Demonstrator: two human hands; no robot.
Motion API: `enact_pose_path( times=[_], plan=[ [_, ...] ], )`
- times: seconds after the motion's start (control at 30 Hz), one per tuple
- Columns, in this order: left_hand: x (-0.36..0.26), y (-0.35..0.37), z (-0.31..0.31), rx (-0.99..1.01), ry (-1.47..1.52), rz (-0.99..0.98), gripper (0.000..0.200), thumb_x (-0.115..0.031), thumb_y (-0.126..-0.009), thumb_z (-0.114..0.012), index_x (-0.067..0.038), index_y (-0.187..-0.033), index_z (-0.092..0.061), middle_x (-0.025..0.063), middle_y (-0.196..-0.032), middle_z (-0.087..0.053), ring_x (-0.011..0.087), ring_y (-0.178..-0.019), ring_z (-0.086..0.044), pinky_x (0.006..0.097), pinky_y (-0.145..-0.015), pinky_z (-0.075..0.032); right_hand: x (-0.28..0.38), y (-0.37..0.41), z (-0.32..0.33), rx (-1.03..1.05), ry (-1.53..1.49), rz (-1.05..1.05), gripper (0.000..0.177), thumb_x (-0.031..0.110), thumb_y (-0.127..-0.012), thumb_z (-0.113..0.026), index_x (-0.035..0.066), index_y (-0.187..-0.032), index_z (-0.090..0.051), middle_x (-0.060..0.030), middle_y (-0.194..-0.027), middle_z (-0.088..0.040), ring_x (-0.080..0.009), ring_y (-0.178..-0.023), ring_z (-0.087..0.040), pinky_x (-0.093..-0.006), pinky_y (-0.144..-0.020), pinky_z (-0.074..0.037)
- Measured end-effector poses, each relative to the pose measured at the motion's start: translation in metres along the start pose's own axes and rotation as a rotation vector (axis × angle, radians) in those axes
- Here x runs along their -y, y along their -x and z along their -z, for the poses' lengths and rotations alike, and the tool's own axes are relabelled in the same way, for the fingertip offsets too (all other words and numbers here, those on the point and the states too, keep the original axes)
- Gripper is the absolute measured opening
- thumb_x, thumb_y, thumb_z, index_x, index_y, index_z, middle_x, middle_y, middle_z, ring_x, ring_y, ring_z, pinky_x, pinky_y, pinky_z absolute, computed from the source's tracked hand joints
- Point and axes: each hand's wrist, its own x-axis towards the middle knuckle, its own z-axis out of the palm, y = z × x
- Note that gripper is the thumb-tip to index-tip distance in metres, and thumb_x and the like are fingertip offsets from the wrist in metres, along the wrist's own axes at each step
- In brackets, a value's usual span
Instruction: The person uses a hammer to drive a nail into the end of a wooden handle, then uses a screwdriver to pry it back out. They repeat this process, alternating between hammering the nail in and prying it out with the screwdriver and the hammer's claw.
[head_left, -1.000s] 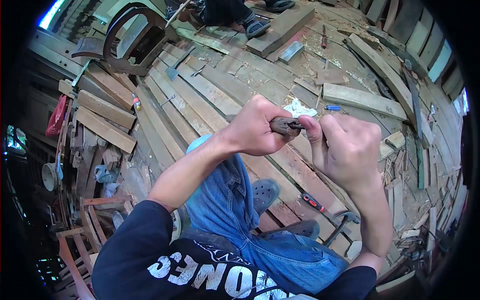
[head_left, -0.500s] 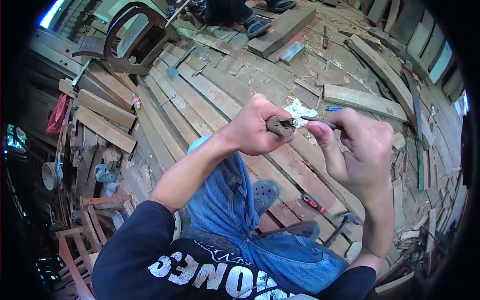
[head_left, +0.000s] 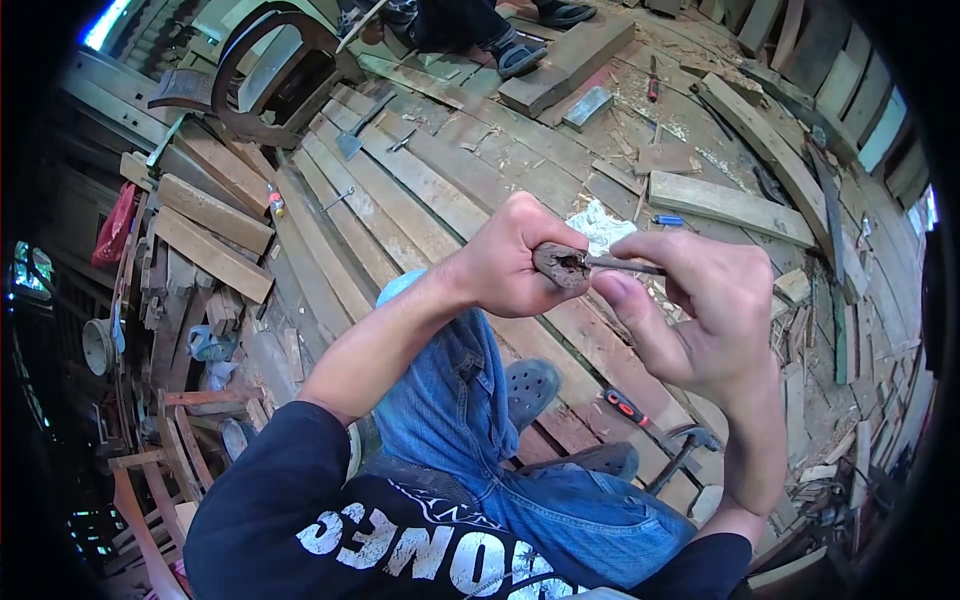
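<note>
My left hand (head_left: 512,262) is closed round a brown wooden piece that looks like a tool handle (head_left: 560,262), its rough, hollowed end facing right. Most of its length is hidden inside the fist. My right hand (head_left: 712,310) pinches a thin dark rod (head_left: 630,264) between thumb and curled forefinger. The rod lies nearly level, and its left tip is right at the hollow in the wooden end. Both hands are raised in front of my knees, over the plank floor. Behind them on the floor lies a crumpled white cloth or paper (head_left: 600,230).
By my feet lie a hammer (head_left: 682,452) and a red-and-black handled tool (head_left: 626,405). A blue object (head_left: 667,219) rests near a thick beam (head_left: 730,206). Stacked boards (head_left: 212,255) stand left. At the top sits another person (head_left: 440,28); wood scraps litter the right.
My right hand has shifted slightly left and down, bringing the rod's tip to the hollow of the wooden piece. My left hand has barely moved.
</note>
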Motion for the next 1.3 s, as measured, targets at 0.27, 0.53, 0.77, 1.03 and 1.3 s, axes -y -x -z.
enact_pose_path(
  times=[0.27,0.53,0.77,1.03,1.3],
  plan=[
    [0.004,0.002,0.002,-0.017,-0.267,-0.031,0.018,-0.01,-0.065,-0.07,-0.005,-0.06,-0.054,0.0118,-0.051,-0.047,0.032,-0.047,-0.043,0.035,-0.045,-0.038,0.025,0.005,0.003,0.09,0.581,0.095,0.023,0.02,-0.087,-0.065,0.008,-0.07,-0.056,-0.0009,-0.056,-0.044,-0.0163,-0.044,-0.051,-0.0321,-0.037,-0.038],
    [0.009,0.007,-0.004,-0.115,-0.713,-0.043,0.016,-0.022,-0.072,-0.072,-0.008,-0.068,-0.065,0.0102,-0.053,-0.055,0.0294,-0.048,-0.057,0.0358,-0.043,-0.042,0.036,0.015,-0.016,0.291,0.804,-0.033,0.03,0.024,-0.092,-0.059,0.008,-0.068,-0.051,-0.0037,-0.059,-0.051,-0.0167,-0.048,-0.058,-0.0313,-0.039,-0.043],
    [0.008,0.009,-0.004,-0.099,-0.642,0.049,0.007,-0.016,-0.058,-0.064,-0.01,-0.059,-0.06,0.0122,-0.052,-0.056,0.0362,-0.053,-0.057,0.0448,-0.048,-0.046,0.01,0.017,-0.011,0.299,0.437,-0.044,0.027,0.021,-0.091,-0.061,0.006,-0.071,-0.053,-0.0068,-0.054,-0.055,-0.0232,-0.043,-0.057,-0.0354,-0.038,-0.042],
    [0.001,0.006,0.002,0.031,-0.507,0.149,0.01,-0.018,-0.066,-0.068,-0.009,-0.063,-0.065,0.0147,-0.055,-0.056,0.0373,-0.056,-0.058,0.043,-0.051,-0.046,-0.005,0.017,-0.017,0.123,0.301,0.044,0.026,0.017,-0.086,-0.068,0.006,-0.07,-0.052,-0.0058,-0.051,-0.051,-0.0231,-0.04,-0.054,-0.0362,-0.036,-0.038],
    [0.007,0.007,0.005,0.026,-0.3,0.028,0.01,-0.012,-0.07,-0.072,-0.005,-0.068,-0.066,0.0129,-0.055,-0.055,0.0308,-0.051,-0.056,0.0351,-0.05,-0.044,-0.007,0.017,-0.022,0.053,0.18,0.035,0.023,0.01,-0.085,-0.068,0.005,-0.068,-0.053,-0.0066,-0.05,-0.049,-0.022,-0.039,-0.052,-0.0351,-0.037,-0.037]
  ],
)
